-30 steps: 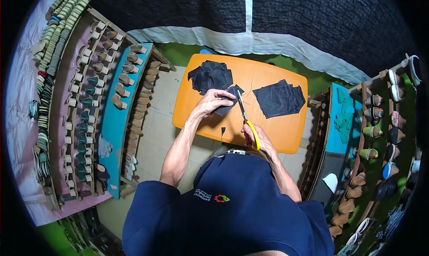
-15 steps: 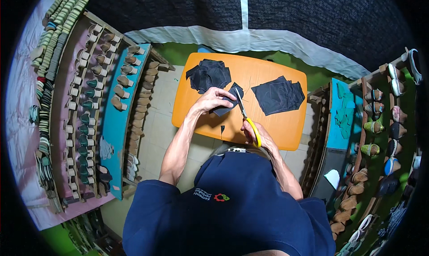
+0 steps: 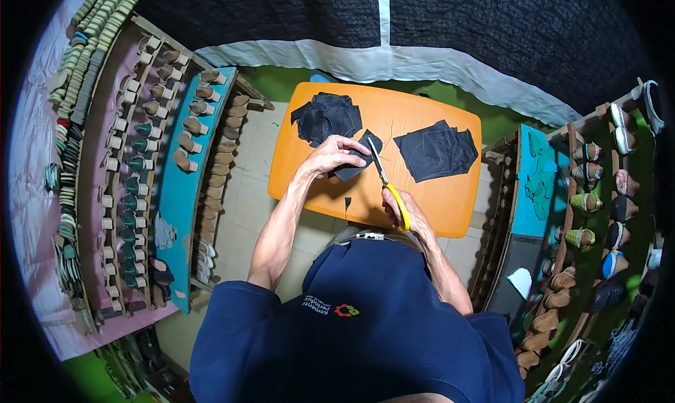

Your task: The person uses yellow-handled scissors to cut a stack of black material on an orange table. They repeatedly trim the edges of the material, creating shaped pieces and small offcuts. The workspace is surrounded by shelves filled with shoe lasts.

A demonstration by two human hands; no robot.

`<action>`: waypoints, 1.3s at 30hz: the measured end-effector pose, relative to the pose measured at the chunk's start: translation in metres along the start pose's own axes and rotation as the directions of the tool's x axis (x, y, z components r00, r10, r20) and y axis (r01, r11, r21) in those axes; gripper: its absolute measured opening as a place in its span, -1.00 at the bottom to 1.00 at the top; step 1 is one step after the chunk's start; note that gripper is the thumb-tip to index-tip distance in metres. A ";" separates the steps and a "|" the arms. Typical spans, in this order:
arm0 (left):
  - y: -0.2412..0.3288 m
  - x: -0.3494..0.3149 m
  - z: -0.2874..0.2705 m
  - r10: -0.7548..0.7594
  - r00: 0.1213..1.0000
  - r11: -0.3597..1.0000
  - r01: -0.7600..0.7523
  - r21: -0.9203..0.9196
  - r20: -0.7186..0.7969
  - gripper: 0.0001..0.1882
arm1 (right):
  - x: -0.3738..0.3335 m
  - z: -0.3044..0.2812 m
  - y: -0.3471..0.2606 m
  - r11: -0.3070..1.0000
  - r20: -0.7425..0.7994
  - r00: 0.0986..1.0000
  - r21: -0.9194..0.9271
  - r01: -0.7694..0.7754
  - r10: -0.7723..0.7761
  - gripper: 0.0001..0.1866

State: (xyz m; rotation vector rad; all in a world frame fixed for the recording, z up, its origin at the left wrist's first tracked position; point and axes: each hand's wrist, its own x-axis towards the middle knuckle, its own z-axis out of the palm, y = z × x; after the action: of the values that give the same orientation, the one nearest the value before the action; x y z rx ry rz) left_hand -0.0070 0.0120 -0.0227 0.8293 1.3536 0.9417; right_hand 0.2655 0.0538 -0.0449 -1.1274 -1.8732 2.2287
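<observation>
My left hand (image 3: 332, 156) pinches a small piece of black fabric (image 3: 363, 150) above the middle of the orange table (image 3: 337, 200). In my right hand (image 3: 409, 213) is a pair of scissors (image 3: 394, 200) with yellow handles, its metal blades pointing away from me and lying along the right edge of that fabric. Whether the blades are parted is hard to make out. Beyond my left hand lies a heap of black fabric pieces (image 3: 329, 117). To the right of the scissors is a flatter stack of black fabric (image 3: 437, 151). A small black scrap (image 3: 348, 203) rests near the table's front edge.
Racks of shoes and shoe lasts (image 3: 138, 220) stand at the left, beside a blue board (image 3: 181, 224). More shoes (image 3: 562, 290) line the right, next to a blue panel (image 3: 537, 181) with green pieces. A dark patterned curtain (image 3: 478, 37) hangs behind the table.
The whole view has shifted very slightly. Both hands, the scissors and the black fabric keep nearly the same positions relative to each other.
</observation>
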 end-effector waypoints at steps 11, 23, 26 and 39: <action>0.001 -0.007 0.019 0.058 0.978 0.969 -0.103 -0.224 -0.200 -0.64 | 0.000 0.004 0.004 0.985 -0.010 0.999 0.164 0.048 -0.047 -0.40; -0.005 -0.007 0.028 0.071 0.977 0.964 -0.118 -0.238 -0.200 -0.61 | 0.005 0.009 -0.002 0.960 0.016 1.000 0.280 -0.015 0.011 -0.38; -0.010 -0.005 0.031 0.083 0.973 0.955 -0.140 -0.262 -0.217 -0.59 | 0.005 0.013 0.000 0.958 -0.044 0.999 0.288 0.012 0.001 -0.39; -0.015 -0.003 0.034 0.098 0.977 0.893 -0.169 -0.418 -0.187 -0.50 | 0.004 0.011 -0.005 0.972 -0.115 0.993 0.233 0.008 0.019 -0.43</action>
State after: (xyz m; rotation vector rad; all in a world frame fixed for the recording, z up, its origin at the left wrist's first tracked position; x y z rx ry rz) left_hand 0.0285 0.0050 -0.0334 0.5149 1.1668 1.3837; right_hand 0.2546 0.0482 -0.0423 -1.1924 -1.5187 2.2581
